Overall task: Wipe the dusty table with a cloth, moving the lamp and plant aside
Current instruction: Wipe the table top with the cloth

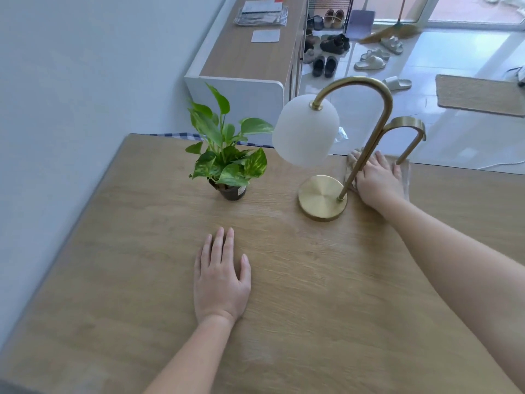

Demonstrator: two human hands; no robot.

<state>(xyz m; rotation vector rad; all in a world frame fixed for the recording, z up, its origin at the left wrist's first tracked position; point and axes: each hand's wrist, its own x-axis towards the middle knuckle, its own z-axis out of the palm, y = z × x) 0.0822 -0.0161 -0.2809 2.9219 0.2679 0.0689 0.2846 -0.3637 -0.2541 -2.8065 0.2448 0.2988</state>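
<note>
on the far right of the tabletop (142, 280), the right hand (376, 183) presses flat on the cloth (404, 177), behind the lamp (322, 199). left hand (221, 277) rests flat, fingers spread, holding nothing. plant (228, 157) stands left of the lamp.

My right hand (376, 180) hides most of the cloth (351, 163); the lamp (322, 143) stem crosses it, and the surface (312, 294) runs off the near edge.
</note>
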